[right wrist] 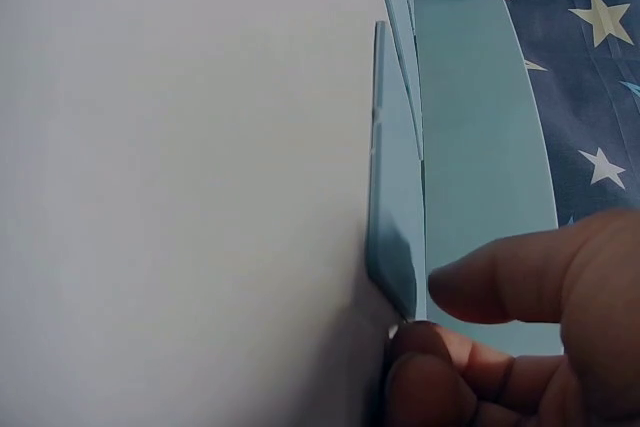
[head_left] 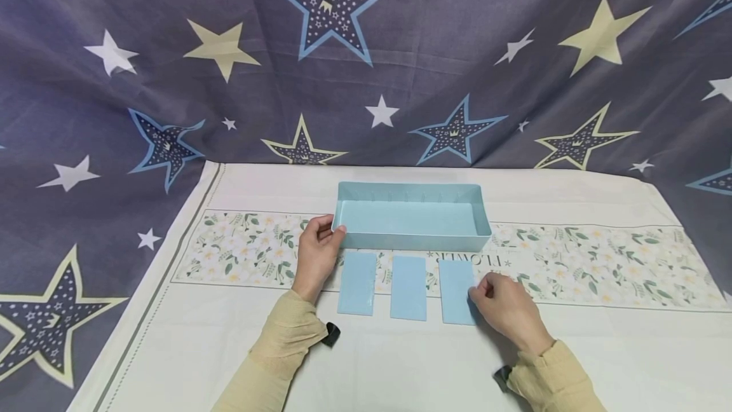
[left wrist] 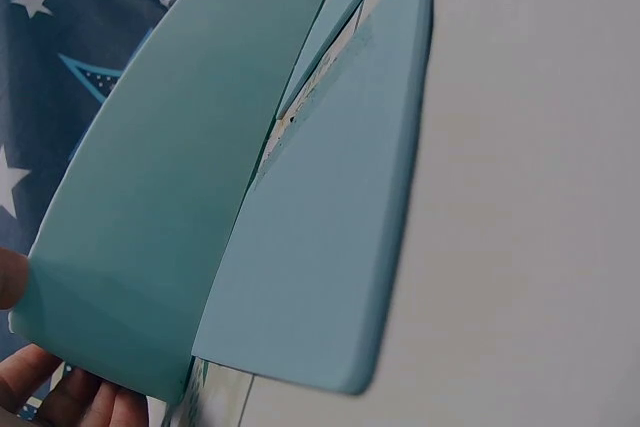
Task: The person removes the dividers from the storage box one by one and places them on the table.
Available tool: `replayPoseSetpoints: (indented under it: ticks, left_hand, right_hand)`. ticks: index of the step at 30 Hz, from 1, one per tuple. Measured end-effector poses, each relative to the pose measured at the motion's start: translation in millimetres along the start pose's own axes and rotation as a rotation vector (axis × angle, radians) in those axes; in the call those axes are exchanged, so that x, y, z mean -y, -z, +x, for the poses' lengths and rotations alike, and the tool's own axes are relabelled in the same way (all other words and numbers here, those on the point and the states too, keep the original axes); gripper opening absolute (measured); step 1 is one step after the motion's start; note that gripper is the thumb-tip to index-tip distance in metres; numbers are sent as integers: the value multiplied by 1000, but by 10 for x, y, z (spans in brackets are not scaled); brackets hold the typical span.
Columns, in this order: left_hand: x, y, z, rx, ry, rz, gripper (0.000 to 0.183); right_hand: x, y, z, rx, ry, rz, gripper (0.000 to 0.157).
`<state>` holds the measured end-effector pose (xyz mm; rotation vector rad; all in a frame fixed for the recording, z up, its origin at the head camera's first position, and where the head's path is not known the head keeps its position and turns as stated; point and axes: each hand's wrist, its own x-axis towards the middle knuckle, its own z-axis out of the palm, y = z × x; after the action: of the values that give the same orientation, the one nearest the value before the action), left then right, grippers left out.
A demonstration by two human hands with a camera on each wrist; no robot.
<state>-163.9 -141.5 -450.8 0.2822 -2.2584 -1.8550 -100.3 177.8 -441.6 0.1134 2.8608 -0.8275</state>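
Observation:
A pale teal rectangular box, open at the top, stands on the table. My left hand grips its left end, thumb at the near rim corner and fingers along the outer end wall. Three flat light-blue rectangular panels lie in a row before the box: a left panel, a middle panel and a right panel. My right hand pinches the right panel's outer edge with curled thumb and forefinger. The right wrist view shows the thumb close to the panel's end.
A white tablecloth with a floral printed band covers the table. A dark curtain with stars hangs behind and at the sides. Black straps with small dark pieces sit at both wrists.

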Motion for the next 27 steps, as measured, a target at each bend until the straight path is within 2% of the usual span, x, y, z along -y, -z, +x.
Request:
replayPoseSetpoints:
  ticks: [7, 12, 16, 21, 27]
  left_hand:
    - [8, 1, -7, -2, -8, 0, 40]
    - [8, 12, -21, 0, -16, 4, 41]
    - [-59, 37, -48, -7, -44, 21, 41]
    - [-211, 90, -107, -45, -131, 113, 40]
    - [-370, 172, -242, -48, -311, 205, 31]
  right_hand:
    - [6, 8, 4, 35, -34, 26, 23]
    - [-11, 25, -3, 62, -24, 39, 26]
    - [-4, 57, -20, 79, -7, 45, 26]
    - [23, 127, -72, 85, 46, 57, 25]
    - [62, 215, -129, 23, 170, 55, 21]
